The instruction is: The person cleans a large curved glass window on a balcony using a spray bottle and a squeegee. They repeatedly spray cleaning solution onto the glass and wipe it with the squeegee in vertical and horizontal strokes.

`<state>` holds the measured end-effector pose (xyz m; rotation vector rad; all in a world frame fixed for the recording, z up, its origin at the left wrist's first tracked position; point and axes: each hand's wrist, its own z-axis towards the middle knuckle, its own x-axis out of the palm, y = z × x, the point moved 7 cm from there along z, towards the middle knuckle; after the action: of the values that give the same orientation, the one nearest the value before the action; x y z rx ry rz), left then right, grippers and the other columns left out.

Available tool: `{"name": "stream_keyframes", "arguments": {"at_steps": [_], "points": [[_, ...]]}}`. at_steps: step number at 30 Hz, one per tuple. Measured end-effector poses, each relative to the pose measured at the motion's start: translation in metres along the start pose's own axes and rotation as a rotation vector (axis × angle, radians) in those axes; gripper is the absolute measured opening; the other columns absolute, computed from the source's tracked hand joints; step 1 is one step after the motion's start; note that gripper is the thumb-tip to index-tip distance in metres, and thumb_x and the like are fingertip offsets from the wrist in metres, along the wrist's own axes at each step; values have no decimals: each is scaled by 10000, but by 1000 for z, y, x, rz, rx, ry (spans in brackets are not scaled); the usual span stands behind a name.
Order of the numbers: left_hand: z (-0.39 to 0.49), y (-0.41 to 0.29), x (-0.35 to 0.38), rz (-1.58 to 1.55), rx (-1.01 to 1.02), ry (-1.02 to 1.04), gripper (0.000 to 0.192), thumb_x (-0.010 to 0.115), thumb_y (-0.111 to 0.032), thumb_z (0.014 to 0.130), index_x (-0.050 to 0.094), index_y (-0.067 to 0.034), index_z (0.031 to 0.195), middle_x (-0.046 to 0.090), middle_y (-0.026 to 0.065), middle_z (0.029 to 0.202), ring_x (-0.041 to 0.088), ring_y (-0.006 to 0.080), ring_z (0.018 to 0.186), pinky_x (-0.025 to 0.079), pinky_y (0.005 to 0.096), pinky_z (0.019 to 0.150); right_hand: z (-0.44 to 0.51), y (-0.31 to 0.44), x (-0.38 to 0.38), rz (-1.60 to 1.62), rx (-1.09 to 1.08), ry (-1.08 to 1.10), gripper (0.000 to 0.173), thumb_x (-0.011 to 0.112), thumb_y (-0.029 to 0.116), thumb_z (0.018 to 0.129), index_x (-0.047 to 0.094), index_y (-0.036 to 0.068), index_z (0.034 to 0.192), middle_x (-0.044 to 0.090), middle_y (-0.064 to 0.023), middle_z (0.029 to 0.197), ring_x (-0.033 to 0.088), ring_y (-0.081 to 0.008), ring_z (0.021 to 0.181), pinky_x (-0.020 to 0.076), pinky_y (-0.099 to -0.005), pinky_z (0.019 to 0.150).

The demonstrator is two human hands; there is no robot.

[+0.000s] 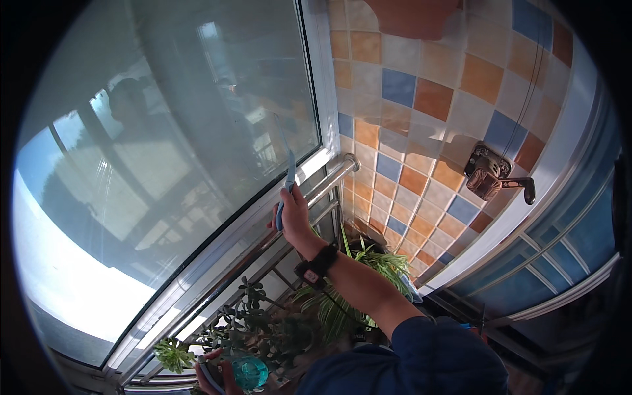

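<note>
My right hand (295, 217) is closed around the handle of a blue-grey squeegee (291, 168). Its thin blade, seen almost edge-on, lies against the window pane (197, 148) near the lower right corner. At the bottom of the view, my left hand (217, 376) grips a spray bottle (250, 373) with teal liquid inside and a grey trigger head. The bottle's lower part is cut off by the picture's edge. A dark band with a small device (316, 266) sits on my right wrist, and a thin cable runs from it.
Below the window runs a metal railing (326, 185). Succulents (252, 316) and a spider plant (365, 266) grow beneath my arm. On the tiled wall (434, 133) are a hand-crank winder (486, 173) with cables and a terracotta pot (414, 17). A blue-paned frame (558, 247) stands right.
</note>
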<state>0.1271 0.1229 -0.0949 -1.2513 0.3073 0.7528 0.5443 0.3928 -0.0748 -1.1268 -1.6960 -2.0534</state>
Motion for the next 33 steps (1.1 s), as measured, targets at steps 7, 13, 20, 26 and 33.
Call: {"name": "stream_keyframes", "arguments": {"at_steps": [7, 13, 20, 26, 33], "points": [[-3, -35, 30, -327, -240, 73, 684, 714, -41, 970, 351, 5, 1548, 472, 192, 1518, 565, 257, 1287, 546, 391, 1034, 123, 86, -93, 57, -100, -147, 145, 503, 268, 1055, 471, 134, 1098, 552, -83, 665, 499, -243, 381, 566, -484, 455], [-9, -33, 25, -374, -179, 82, 723, 719, -14, 958, 313, 6, 1556, 466, 203, 1511, 548, 264, 1296, 544, 391, 1034, 149, 71, -106, 51, 15, -171, 117, 484, 272, 1064, 481, 158, 1093, 549, -71, 660, 488, -242, 400, 569, -505, 529], [-20, -37, -19, 299, 357, 119, 706, 745, -37, 953, 370, 11, 1549, 420, 204, 1506, 517, 276, 1307, 538, 398, 1023, 99, 8, -26, 95, -14, -75, 118, 467, 263, 1064, 461, 156, 1115, 555, -84, 705, 516, -230, 446, 563, -496, 534], [-29, 15, -91, 73, 103, 37, 649, 773, -49, 937, 459, 28, 1499, 395, 198, 1497, 530, 287, 1281, 555, 379, 986, -7, -106, 81, 148, 89, -112, 223, 475, 270, 1059, 438, 170, 1255, 517, -61, 724, 514, -212, 443, 561, -491, 474], [-43, 71, -145, -526, -193, -7, 672, 721, 33, 939, 375, -16, 1513, 571, 163, 1392, 584, 235, 1206, 532, 384, 1015, -165, -242, 201, -10, 102, 22, 476, 528, 242, 1054, 358, 120, 1481, 527, -38, 772, 559, -144, 526, 546, -365, 447]]}}
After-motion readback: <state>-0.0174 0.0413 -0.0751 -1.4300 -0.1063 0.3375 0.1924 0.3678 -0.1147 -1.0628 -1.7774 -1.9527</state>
